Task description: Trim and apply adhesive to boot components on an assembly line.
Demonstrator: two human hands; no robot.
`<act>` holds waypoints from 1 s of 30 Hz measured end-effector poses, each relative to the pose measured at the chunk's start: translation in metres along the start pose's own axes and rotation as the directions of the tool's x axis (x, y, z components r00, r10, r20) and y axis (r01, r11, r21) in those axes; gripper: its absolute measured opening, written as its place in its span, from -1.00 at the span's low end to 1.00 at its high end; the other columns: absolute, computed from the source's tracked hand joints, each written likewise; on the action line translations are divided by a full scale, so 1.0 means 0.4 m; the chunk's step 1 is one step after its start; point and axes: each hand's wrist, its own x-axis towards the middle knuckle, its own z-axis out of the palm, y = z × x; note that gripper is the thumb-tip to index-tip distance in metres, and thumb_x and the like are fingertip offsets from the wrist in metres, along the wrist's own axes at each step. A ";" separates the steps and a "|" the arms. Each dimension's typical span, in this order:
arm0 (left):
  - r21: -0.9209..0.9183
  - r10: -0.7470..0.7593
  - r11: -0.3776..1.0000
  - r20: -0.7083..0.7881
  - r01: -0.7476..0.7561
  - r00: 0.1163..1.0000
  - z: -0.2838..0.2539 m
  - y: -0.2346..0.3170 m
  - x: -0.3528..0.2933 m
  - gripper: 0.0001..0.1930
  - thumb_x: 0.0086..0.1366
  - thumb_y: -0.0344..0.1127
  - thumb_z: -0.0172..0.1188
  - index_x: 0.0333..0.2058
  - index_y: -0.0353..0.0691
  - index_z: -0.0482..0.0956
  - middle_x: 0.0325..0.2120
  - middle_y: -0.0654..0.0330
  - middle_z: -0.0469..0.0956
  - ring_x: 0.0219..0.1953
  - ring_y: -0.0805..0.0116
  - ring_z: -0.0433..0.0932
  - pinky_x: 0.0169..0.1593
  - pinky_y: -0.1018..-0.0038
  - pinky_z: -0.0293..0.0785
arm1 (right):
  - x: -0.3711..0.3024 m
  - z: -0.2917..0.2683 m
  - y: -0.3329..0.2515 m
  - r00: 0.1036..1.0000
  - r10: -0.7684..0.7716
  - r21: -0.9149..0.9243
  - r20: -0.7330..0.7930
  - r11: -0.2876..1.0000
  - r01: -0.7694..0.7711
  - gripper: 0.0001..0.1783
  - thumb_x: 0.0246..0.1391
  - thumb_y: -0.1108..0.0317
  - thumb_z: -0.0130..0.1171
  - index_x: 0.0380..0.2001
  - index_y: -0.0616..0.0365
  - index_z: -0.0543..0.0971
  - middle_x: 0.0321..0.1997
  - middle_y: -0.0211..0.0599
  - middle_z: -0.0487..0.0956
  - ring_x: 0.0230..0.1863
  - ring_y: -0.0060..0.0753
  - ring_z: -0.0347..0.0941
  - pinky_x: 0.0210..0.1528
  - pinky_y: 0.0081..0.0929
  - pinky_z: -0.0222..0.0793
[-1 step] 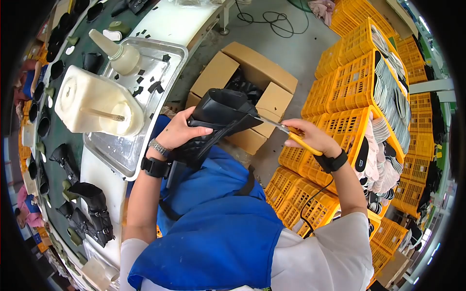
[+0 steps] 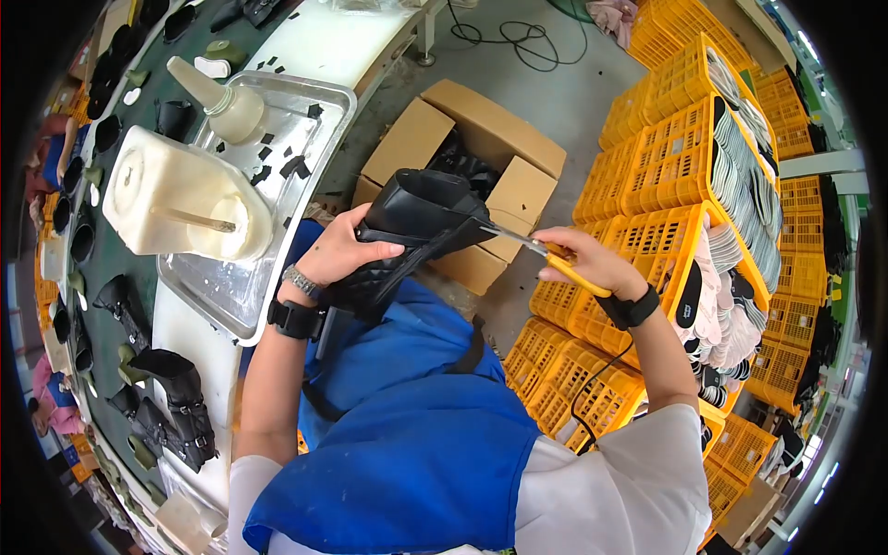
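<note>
A black boot (image 2: pixel 421 208) is held above my lap, its open shaft tilted up and toward the right. My left hand (image 2: pixel 340 248) is closed around the shaft, thumb across its near side. In my right hand (image 2: pixel 592 259) is a pair of scissors (image 2: pixel 581 274) with yellow handles, fingers wrapped round them. The blades point left and meet the boot's right edge; whether they close on material there is too small to tell. My blue apron (image 2: pixel 398 444) lies beneath the boot.
Left, a metal tray (image 2: pixel 319 116) holds a white cut-open jug (image 2: pixel 139 199), a squeeze bottle (image 2: pixel 236 111) and black scraps. More boots (image 2: pixel 190 407) line the green conveyor. An open carton (image 2: pixel 527 199) stands ahead on the floor. Stacked yellow crates (image 2: pixel 666 157) with insoles rise at right.
My right hand and the scissors have shifted slightly left, and the blade tips reach farther onto the boot's edge. My left hand and the boot stay almost still.
</note>
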 end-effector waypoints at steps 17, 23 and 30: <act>-0.096 -0.049 0.994 0.059 0.055 0.997 -0.001 -0.023 0.027 -0.54 -0.03 -0.32 0.32 -0.15 -0.36 0.42 -0.30 0.23 0.52 -0.27 0.56 0.44 -0.12 0.59 0.37 | 0.056 0.019 0.012 0.985 -0.167 -0.205 -0.045 0.967 0.155 -0.52 -0.14 0.30 0.29 -0.11 0.13 0.40 -0.35 -0.30 0.44 -0.41 -0.42 0.30 -0.33 -0.54 0.26; -0.120 -0.064 0.990 0.067 0.072 0.996 -0.005 -0.034 0.030 -0.53 -0.03 -0.30 0.32 -0.14 -0.36 0.42 -0.30 0.23 0.52 -0.26 0.55 0.44 -0.11 0.58 0.36 | 0.054 0.037 0.007 0.995 -0.087 -0.042 -0.043 0.996 0.085 -0.49 -0.15 0.30 0.31 -0.09 0.17 0.41 -0.39 -0.30 0.45 -0.41 -0.48 0.32 -0.31 -0.57 0.27; -0.095 -0.071 0.992 0.072 0.078 0.995 -0.008 -0.040 0.041 -0.53 -0.03 -0.30 0.33 -0.14 -0.36 0.42 -0.29 0.23 0.52 -0.26 0.56 0.44 -0.10 0.59 0.35 | 0.053 0.037 0.019 0.999 0.045 0.043 -0.028 0.998 -0.044 -0.49 -0.16 0.26 0.32 -0.13 0.24 0.44 -0.45 -0.29 0.47 -0.42 -0.51 0.34 -0.29 -0.59 0.29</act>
